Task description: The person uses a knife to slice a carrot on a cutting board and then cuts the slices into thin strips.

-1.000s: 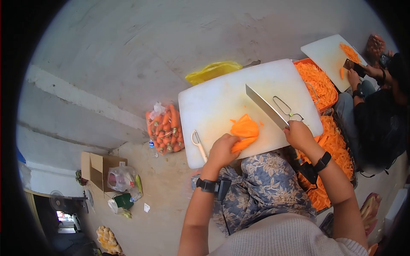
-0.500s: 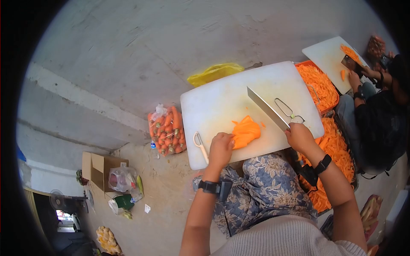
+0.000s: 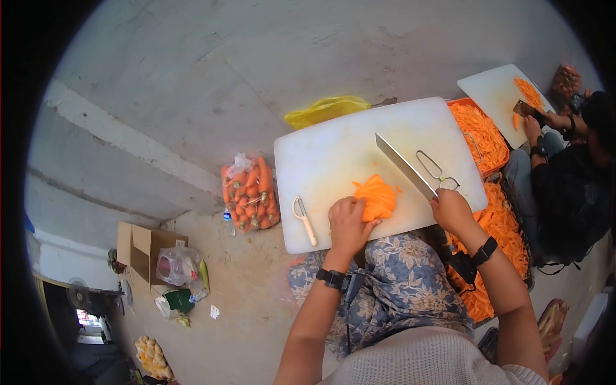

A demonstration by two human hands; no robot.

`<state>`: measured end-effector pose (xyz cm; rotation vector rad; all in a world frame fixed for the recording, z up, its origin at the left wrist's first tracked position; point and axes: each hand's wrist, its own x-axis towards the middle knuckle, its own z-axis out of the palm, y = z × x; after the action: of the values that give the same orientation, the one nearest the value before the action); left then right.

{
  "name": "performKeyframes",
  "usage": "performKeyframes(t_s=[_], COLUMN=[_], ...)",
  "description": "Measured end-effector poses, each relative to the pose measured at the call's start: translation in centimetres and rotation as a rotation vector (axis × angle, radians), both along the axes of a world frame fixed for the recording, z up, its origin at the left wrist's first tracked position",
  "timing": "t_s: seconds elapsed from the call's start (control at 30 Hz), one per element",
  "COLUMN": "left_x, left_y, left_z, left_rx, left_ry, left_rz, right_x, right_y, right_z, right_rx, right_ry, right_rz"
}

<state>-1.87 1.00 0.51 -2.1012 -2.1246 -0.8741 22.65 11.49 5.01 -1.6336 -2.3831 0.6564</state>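
My left hand (image 3: pixel 350 224) rests against the left side of a pile of orange carrot slices (image 3: pixel 376 197) on the white cutting board (image 3: pixel 327 160), its fingers bent round the edge of the pile. In my right hand (image 3: pixel 452 210) is the handle of a cleaver (image 3: pixel 405 165), the blade tilted up to the left over the board. A peeler with a pale handle (image 3: pixel 305 221) lies at the board's left edge. Right of the blade lies a metal-framed peeler (image 3: pixel 437 170).
A bag of carrots (image 3: pixel 250 192) stands left of the board; a yellow bag (image 3: pixel 327 110) lies behind it. Trays of shredded carrot (image 3: pixel 480 135) are at the right. Beyond, another person (image 3: pixel 571 186) cuts at a second board (image 3: pixel 491 96). An open cardboard box (image 3: pixel 144 250) is at left.
My left hand has shifted right and spread along the near side of the slices, which look more bunched up. The cleaver has hardly moved. The whole view has shifted slightly.
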Motion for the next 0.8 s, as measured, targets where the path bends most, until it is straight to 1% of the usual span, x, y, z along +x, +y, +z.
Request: performKeyframes(t_s=[0.07,0.13,0.17,0.23,0.37,0.43,0.53,0.77,0.8], left_x=[-0.4,-0.7,-0.8,-0.7,0.3,0.9,1.7,1.9,1.8], left_y=[0.3,0.5,0.5,0.4,0.5,0.5,0.7,0.6,0.3], left_z=[0.2,0.4,0.5,0.7,1.0,1.6,1.8,1.0,1.1], left_rx=[-0.008,-0.111,-0.11,-0.023,-0.054,-0.09,-0.03,-0.032,-0.066], left_ry=[0.028,-0.023,-0.026,0.027,-0.017,0.026,0.058,0.038,0.049], left_rz=[-0.029,-0.075,-0.078,-0.095,-0.078,-0.094,-0.142,-0.132,-0.125], right_x=[0.0,0.1,0.0,0.1,0.1,0.1,0.2,0.0,0.0], right_y=[0.0,0.0,0.1,0.1,0.1,0.2,0.3,0.2,0.2], right_z=[0.0,-0.1,-0.2,-0.2,-0.2,-0.3,-0.2,0.0,0.0], right_rx=[0.006,0.009,0.006,0.004,0.005,0.009,0.005,0.001,-0.004], right_ry=[-0.004,-0.013,-0.007,-0.005,-0.02,-0.025,-0.024,-0.018,-0.018], right_rz=[-0.002,-0.001,-0.004,-0.004,-0.012,-0.016,-0.003,-0.007,-0.01])
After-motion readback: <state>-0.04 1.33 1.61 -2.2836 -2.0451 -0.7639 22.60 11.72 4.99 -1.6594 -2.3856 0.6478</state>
